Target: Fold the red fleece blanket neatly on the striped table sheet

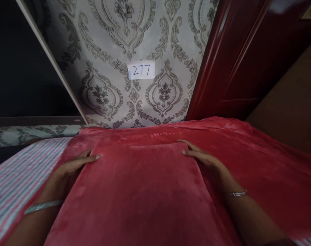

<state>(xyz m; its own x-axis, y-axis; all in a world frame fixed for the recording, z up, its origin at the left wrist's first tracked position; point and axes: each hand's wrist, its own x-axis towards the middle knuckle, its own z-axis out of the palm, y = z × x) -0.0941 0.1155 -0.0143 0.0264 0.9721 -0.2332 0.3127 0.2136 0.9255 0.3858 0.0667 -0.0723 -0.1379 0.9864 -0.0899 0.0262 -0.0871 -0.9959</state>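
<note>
1. Red plush layer (140,191) is lying center to lower center of frame, over a wider red blanket (250,167); it looks like a folded part of the same fabric, but can't confirm.
2. Left hand (77,164) is gripping the layer's far-left corner: partly closed, thumb on top, other fingers mostly hidden.
3. Right hand (203,158) is gripping the far-right corner likewise: thumb on top, a finger showing past the edge.
4. Handling well, my judgement: pulling evenly at both corners, keeping the far edge straight, pressing slack outward; plush is probably creasing easily and dragging on plush.
5. In the way: loose wrinkles are running along the blanket at upper right of the cloth; bracelets (44,206) on both wrists could be snagging pile.
6. Around: striped sheet (37,160) is showing at left, dark screen (29,68) is filling upper left, label "277" (141,70) is sticking to patterned wall (104,37) at upper center, glossy red wood panel (222,61) is standing upper right.
</note>
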